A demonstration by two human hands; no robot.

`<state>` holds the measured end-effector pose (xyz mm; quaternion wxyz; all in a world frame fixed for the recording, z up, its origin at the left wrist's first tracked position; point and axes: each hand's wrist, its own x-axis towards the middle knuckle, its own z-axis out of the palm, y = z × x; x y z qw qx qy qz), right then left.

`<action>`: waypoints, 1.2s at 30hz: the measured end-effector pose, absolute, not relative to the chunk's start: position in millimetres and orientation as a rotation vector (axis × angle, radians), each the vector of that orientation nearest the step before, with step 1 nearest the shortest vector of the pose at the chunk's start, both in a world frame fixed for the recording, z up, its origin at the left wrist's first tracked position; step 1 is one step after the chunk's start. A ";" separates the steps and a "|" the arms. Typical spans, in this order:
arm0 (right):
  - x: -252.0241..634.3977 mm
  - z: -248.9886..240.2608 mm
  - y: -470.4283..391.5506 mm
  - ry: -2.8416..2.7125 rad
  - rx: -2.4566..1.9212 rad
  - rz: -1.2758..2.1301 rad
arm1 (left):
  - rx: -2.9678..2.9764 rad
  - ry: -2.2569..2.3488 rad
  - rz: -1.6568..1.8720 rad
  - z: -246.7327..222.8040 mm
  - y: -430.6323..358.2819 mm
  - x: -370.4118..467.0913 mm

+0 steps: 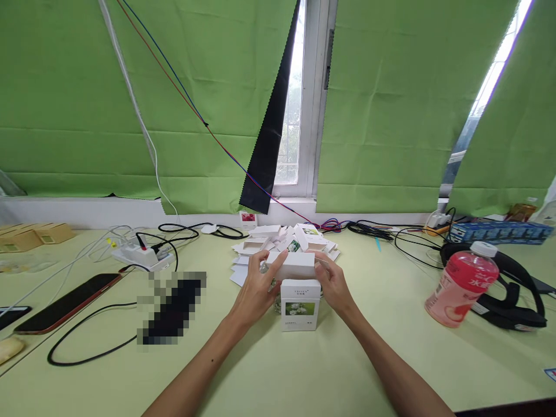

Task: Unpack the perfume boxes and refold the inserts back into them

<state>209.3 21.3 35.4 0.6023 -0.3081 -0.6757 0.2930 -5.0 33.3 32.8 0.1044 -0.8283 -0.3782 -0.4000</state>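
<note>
A small white box (292,266) is held level between my two hands, its plain side facing me. My left hand (257,285) grips its left end, and my right hand (333,282) has the right end. Just below and nearer to me, a white box with a flower picture (299,307) stands upright on the table. Glass items, mostly hidden, show behind it beside my left fingers. Beyond my hands lies a pile of flattened and part-folded white cartons (260,234).
A pink drink bottle (463,284) and a black headset (516,310) are at the right. A power strip (143,258), a dark phone (69,301) and looping cables lie at the left. Brown boxes (19,238) sit at the far left; more cables run along the back edge.
</note>
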 end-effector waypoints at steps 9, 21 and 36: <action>210.7 35.0 21.4 -1.575 -0.732 0.683 | -2.378 -1.080 -1.183 34.0 31.9 -4.0; 210.3 31.7 23.2 -1.535 -0.768 0.682 | -2.365 -1.043 -1.179 38.2 29.7 -1.9; 215.8 57.3 20.7 -1.568 -0.850 0.792 | -2.221 -1.038 -1.232 34.5 37.1 -5.4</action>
